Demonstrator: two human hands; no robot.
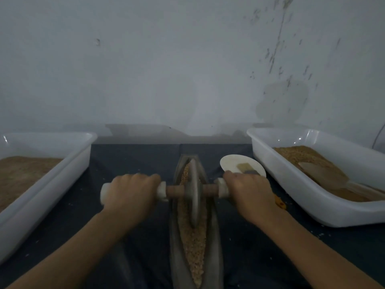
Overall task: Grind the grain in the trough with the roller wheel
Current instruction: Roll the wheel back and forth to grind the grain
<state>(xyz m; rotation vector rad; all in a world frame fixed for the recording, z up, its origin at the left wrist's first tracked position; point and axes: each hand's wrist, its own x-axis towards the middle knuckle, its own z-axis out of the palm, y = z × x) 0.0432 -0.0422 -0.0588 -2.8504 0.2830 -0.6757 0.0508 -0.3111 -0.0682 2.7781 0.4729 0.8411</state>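
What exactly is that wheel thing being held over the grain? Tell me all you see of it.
The roller wheel is a thin grey disc, stone-like, standing upright on edge in the narrow trough, its rim in the grain. A brownish axle runs through its centre, capped by pale handles. The left hand and right hand each grip one.

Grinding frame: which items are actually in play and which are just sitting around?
In play:
- roller wheel standing in the trough
- grain along the trough
- left hand and right hand, each gripping an axle handle

Lying about:
- left tub holding brown meal
- right tub holding grain and a scoop
- white plate with a brush
- dark cloth
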